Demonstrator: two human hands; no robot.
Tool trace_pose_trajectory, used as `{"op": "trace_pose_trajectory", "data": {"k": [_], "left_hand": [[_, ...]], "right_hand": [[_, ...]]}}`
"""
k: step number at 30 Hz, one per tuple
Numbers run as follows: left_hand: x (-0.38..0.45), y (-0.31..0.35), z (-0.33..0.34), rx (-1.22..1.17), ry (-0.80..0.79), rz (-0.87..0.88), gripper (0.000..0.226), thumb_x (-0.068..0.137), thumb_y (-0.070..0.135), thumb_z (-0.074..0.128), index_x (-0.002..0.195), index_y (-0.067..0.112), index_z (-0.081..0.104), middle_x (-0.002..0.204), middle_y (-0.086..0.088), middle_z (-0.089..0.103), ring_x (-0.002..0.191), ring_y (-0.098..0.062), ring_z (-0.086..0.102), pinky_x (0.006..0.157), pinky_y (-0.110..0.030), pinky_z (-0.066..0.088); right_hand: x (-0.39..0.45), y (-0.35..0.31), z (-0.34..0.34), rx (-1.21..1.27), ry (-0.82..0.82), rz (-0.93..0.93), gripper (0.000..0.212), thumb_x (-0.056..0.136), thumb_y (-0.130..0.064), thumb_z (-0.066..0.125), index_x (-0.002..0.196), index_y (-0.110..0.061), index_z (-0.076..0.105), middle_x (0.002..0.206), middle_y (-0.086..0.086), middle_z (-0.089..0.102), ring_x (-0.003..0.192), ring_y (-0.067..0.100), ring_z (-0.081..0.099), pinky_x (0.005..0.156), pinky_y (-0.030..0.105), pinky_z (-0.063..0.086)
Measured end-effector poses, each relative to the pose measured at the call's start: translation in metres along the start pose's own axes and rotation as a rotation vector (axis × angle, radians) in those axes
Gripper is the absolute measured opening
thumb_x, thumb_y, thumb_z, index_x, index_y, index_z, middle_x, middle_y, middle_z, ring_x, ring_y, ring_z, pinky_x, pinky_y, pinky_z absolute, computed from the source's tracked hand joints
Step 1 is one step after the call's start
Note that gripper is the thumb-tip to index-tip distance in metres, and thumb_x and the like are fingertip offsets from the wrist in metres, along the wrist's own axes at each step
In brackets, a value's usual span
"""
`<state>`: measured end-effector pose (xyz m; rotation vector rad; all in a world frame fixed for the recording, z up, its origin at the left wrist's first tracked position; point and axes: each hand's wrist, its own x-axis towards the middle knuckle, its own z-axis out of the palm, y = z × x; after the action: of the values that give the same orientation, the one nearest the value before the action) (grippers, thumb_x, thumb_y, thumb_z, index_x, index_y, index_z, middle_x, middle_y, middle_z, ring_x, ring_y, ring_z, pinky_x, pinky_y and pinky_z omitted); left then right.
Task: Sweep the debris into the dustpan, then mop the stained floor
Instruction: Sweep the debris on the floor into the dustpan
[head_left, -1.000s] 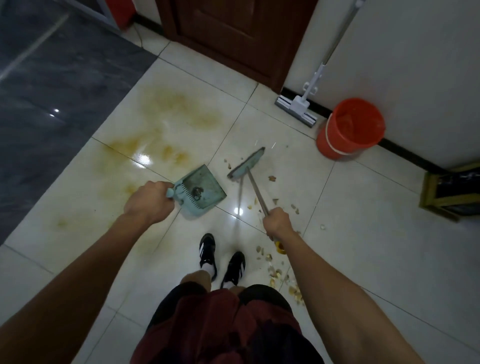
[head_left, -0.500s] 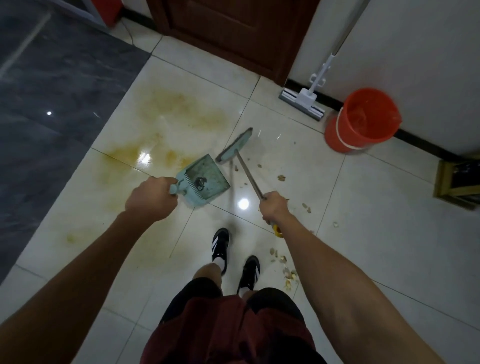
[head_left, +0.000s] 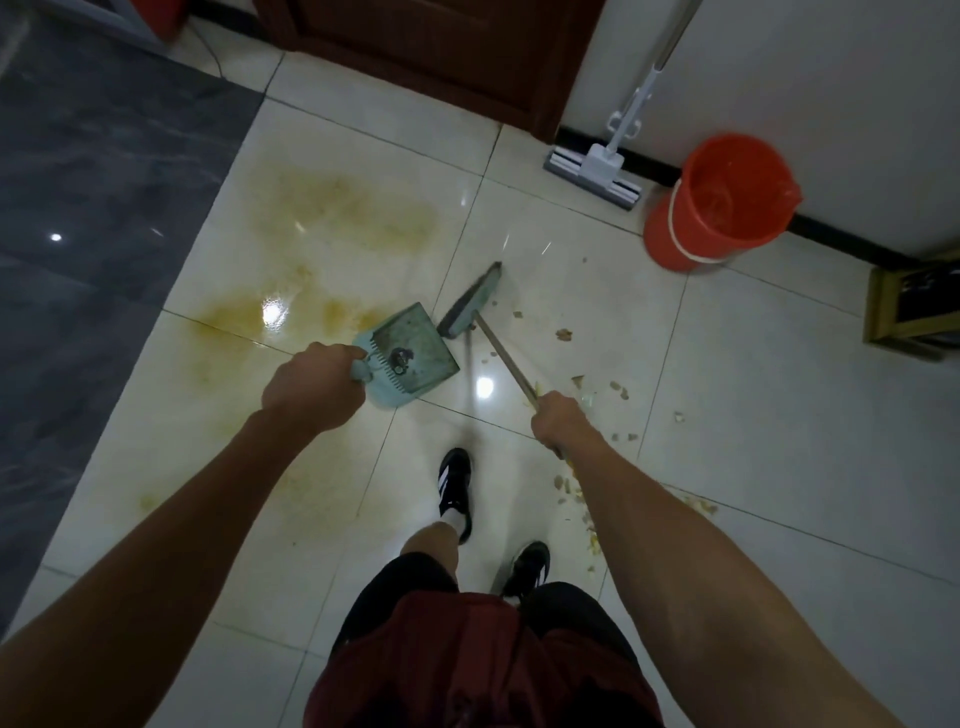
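Observation:
My left hand grips the handle of a light blue dustpan, held over the white tiles with a little dark dirt inside it. My right hand is closed on the thin handle of a broom, whose teal head sits just right of the pan's front edge. Pale debris lies scattered on the tiles right of the broom and beside my right forearm. A wide yellow-brown stain spreads over the tiles ahead and to the left. A white flat mop leans against the wall.
An orange bucket stands by the wall next to the mop. A brown door is straight ahead. A wooden-framed shelf juts in at the right edge. Dark grey flooring borders the tiles on the left. My black shoes stand below.
The broom head swung left, closing on the dustpan's front edge. The view drifted forward toward the door and wall.

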<state>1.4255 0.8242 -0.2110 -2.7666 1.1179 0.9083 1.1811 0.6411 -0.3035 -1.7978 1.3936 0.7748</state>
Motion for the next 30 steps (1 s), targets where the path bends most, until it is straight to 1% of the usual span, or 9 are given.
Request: {"op": "trace_pose_trajectory", "data": {"k": [2, 4, 8, 11, 13, 16, 20, 23, 30], "left_hand": [[-0.002, 0.005, 0.003, 0.003, -0.001, 0.025, 0.013, 0.089, 0.022, 0.057, 0.097, 0.023, 0.067, 0.080, -0.003, 0.063, 0.070, -0.025, 0.062, 0.063, -0.031, 0.051], [-0.005, 0.012, 0.007, 0.007, 0.001, 0.056, 0.015, 0.089, 0.022, 0.056, 0.098, 0.022, 0.068, 0.081, -0.004, 0.062, 0.070, -0.026, 0.062, 0.063, -0.031, 0.050], [-0.021, 0.034, 0.018, 0.033, -0.010, 0.066, 0.021, 0.088, 0.023, 0.056, 0.105, 0.026, 0.068, 0.093, -0.008, 0.065, 0.080, -0.031, 0.064, 0.072, -0.037, 0.055], [-0.040, 0.052, 0.034, 0.049, -0.018, 0.085, 0.032, 0.085, 0.022, 0.056, 0.113, 0.030, 0.069, 0.099, -0.010, 0.067, 0.087, -0.034, 0.065, 0.078, -0.041, 0.058], [-0.054, 0.064, 0.046, 0.072, -0.019, 0.103, 0.038, 0.085, 0.023, 0.058, 0.121, 0.034, 0.067, 0.103, -0.009, 0.068, 0.089, -0.034, 0.066, 0.079, -0.042, 0.058], [-0.072, 0.080, 0.064, 0.099, -0.017, 0.133, 0.040, 0.086, 0.026, 0.059, 0.125, 0.036, 0.065, 0.106, -0.010, 0.068, 0.090, -0.034, 0.066, 0.080, -0.042, 0.058], [-0.091, 0.104, 0.084, 0.139, -0.007, 0.186, 0.038, 0.087, 0.026, 0.059, 0.123, 0.036, 0.066, 0.103, -0.008, 0.068, 0.087, -0.034, 0.065, 0.076, -0.040, 0.057], [-0.102, 0.124, 0.095, 0.165, -0.004, 0.210, 0.040, 0.087, 0.025, 0.058, 0.125, 0.037, 0.065, 0.103, -0.006, 0.068, 0.086, -0.031, 0.064, 0.073, -0.038, 0.056], [-0.120, 0.169, 0.115, 0.200, -0.006, 0.289, 0.027, 0.087, 0.023, 0.061, 0.110, 0.031, 0.071, 0.094, -0.006, 0.069, 0.079, -0.030, 0.063, 0.067, -0.035, 0.053]], "right_hand": [[-0.009, 0.016, 0.007, 0.007, 0.017, 0.032, 0.031, 0.098, -0.014, 0.047, 0.126, -0.003, 0.053, 0.119, 0.017, 0.059, 0.104, 0.034, 0.063, 0.084, 0.040, 0.057], [-0.018, 0.034, 0.013, -0.009, 0.031, 0.059, 0.031, 0.097, -0.012, 0.049, 0.126, -0.003, 0.054, 0.118, 0.016, 0.061, 0.104, 0.033, 0.064, 0.084, 0.038, 0.056], [-0.034, 0.068, 0.028, -0.035, 0.037, 0.098, 0.030, 0.097, -0.011, 0.048, 0.125, -0.004, 0.055, 0.112, 0.014, 0.061, 0.099, 0.029, 0.064, 0.082, 0.036, 0.054], [-0.048, 0.095, 0.038, -0.038, 0.053, 0.118, 0.030, 0.097, -0.009, 0.048, 0.125, -0.005, 0.055, 0.105, 0.012, 0.059, 0.087, 0.026, 0.059, 0.073, 0.032, 0.050], [-0.059, 0.116, 0.042, -0.034, 0.057, 0.128, 0.031, 0.096, -0.009, 0.049, 0.126, -0.006, 0.054, 0.111, 0.012, 0.061, 0.095, 0.027, 0.062, 0.072, 0.032, 0.047], [-0.075, 0.154, 0.052, -0.012, 0.070, 0.147, 0.033, 0.095, -0.012, 0.052, 0.127, -0.007, 0.054, 0.120, 0.012, 0.061, 0.104, 0.029, 0.064, 0.077, 0.034, 0.050], [-0.097, 0.203, 0.066, 0.015, 0.088, 0.181, 0.031, 0.097, -0.010, 0.048, 0.127, -0.006, 0.054, 0.121, 0.013, 0.061, 0.106, 0.029, 0.063, 0.074, 0.032, 0.046], [-0.116, 0.238, 0.076, 0.043, 0.094, 0.200, 0.031, 0.098, -0.011, 0.045, 0.127, -0.003, 0.053, 0.124, 0.016, 0.060, 0.109, 0.031, 0.062, 0.078, 0.035, 0.049], [-0.157, 0.312, 0.087, 0.111, 0.095, 0.328, 0.034, 0.094, -0.010, 0.049, 0.128, -0.009, 0.055, 0.123, 0.012, 0.059, 0.110, 0.029, 0.061, 0.081, 0.037, 0.049]]}}
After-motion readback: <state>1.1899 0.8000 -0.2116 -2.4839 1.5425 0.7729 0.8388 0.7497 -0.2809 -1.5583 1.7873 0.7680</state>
